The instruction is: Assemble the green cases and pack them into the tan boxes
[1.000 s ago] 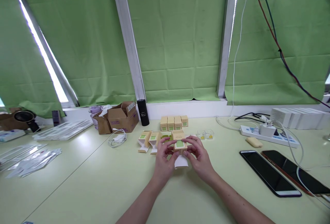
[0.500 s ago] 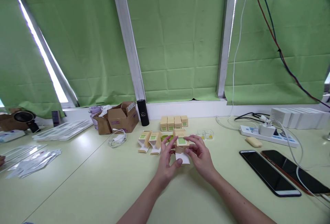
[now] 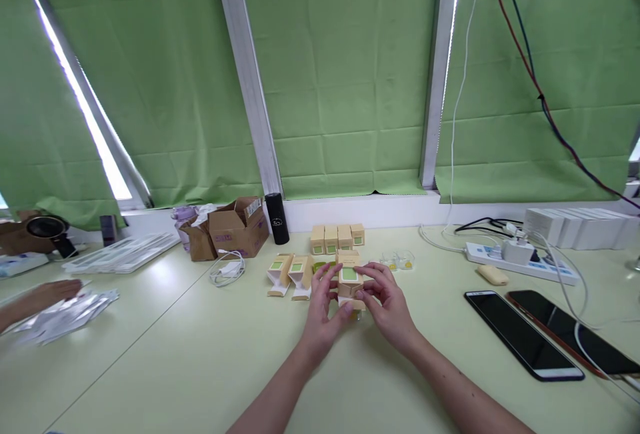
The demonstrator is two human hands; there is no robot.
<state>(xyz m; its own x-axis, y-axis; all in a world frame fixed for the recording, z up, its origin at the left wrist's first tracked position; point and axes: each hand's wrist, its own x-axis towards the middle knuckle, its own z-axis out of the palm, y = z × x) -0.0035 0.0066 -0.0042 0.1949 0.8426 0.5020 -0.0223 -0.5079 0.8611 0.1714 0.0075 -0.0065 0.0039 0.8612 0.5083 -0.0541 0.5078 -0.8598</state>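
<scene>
A small tan cardboard box (image 3: 351, 275) with a green label is held upright between both hands at the middle of the table. My left hand (image 3: 323, 317) grips its left side, fingers along the edge and thumb low at the front. On the right side, my right hand (image 3: 387, 297) has fingers at the top and thumb near the front flap (image 3: 353, 303). Two similar boxes, the left box (image 3: 280, 271) and the right box (image 3: 301, 274), stand with front flaps open. Behind my left fingers is a green item (image 3: 323, 266), partly hidden. Small clear containers (image 3: 399, 261) with yellow bits lie to the right.
A row of several tan boxes (image 3: 331, 239) stands behind. A black cylinder (image 3: 277, 219), a brown carton (image 3: 239, 227) and a white cable (image 3: 227, 269) are left. A power strip (image 3: 520, 262) and two phones (image 3: 523, 334) are right. Another person's hand (image 3: 55, 293) is over plastic packets (image 3: 75, 314).
The box's front flap has moved from lying outward, white side showing, to partly folded up. At far left, another person's hand has reached in over the packets.
</scene>
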